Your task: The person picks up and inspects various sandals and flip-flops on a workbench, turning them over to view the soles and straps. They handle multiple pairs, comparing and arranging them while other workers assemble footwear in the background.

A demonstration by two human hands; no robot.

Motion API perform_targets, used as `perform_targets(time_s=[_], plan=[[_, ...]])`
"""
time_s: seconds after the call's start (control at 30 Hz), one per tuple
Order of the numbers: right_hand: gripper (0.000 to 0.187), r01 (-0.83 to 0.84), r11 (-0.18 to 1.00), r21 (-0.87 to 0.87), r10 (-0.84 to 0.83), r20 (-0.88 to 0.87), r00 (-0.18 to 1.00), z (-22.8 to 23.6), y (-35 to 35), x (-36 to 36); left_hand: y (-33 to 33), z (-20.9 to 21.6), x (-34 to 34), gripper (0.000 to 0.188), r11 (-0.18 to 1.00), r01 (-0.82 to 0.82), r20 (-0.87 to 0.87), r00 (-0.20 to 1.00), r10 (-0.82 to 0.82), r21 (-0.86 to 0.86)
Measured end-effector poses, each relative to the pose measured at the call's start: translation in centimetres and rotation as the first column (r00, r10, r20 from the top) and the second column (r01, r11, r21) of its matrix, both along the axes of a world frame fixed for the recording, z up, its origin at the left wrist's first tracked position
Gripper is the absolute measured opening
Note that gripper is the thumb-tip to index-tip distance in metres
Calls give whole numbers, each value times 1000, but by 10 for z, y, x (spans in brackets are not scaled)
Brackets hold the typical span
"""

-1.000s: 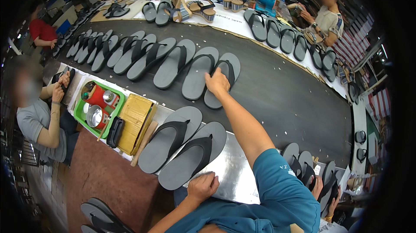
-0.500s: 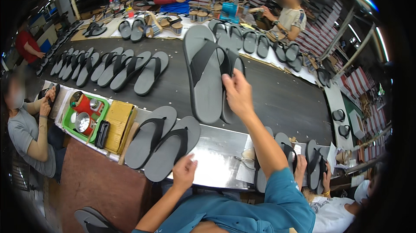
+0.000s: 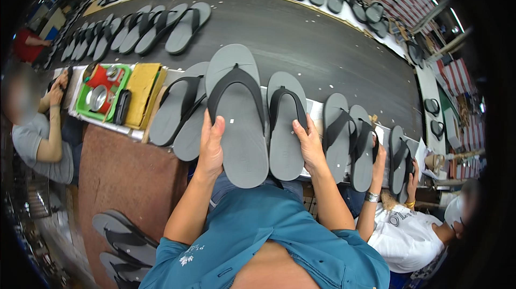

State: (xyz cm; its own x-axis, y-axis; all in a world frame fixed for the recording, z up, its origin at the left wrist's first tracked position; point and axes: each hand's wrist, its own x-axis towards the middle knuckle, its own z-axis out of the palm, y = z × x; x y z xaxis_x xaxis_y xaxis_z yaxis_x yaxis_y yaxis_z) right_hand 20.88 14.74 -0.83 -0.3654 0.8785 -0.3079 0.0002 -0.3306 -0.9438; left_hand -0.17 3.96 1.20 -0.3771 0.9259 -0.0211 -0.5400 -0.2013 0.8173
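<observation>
My left hand (image 3: 211, 141) grips the left edge of a large grey flip-flop (image 3: 239, 122) with a black strap, held up in front of me. My right hand (image 3: 309, 141) holds a second grey flip-flop (image 3: 285, 128) of the same kind by its right edge. The two sandals are side by side, toes pointing away from me. Under them, on the metal work table (image 3: 317, 109), lies another grey pair (image 3: 180, 112) to the left.
A dark conveyor belt (image 3: 301, 36) carries a row of grey flip-flops (image 3: 156, 28). A green tray (image 3: 102, 93) with red tins and a yellow pad (image 3: 141, 93) sit at the left. A seated person (image 3: 40, 133) is left, another person (image 3: 408, 224) right with more pairs (image 3: 349, 141).
I have brought the pair off the conveyor toward me. My left hand, earlier low at the table edge, now grips one sandal, and my right hand holds the other.
</observation>
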Motion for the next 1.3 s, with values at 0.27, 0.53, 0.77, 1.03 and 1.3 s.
perform_targets(time_s=[0.27,0.53,0.77,1.03,1.3], plan=[[64,-60,850,523,-18,144,989,32,-19,-20,-13,14,4,68,989,108,176,977,-124,100],[58,-220,837,501,221,58,974,82,-32,-43,-13,37,16,75,996,-79,-189,978,85,39],[47,-111,784,611,144,-5,990,70,-34,-42,-9,56,20,72,995,-102,-178,979,100,-4],[50,-103,848,521,99,35,994,64,-21,-18,-14,45,13,60,997,68,167,984,-62,-30],[51,-371,817,442,-57,702,710,-21,-2,21,-6,36,9,57,997,72,102,992,-70,-14]])
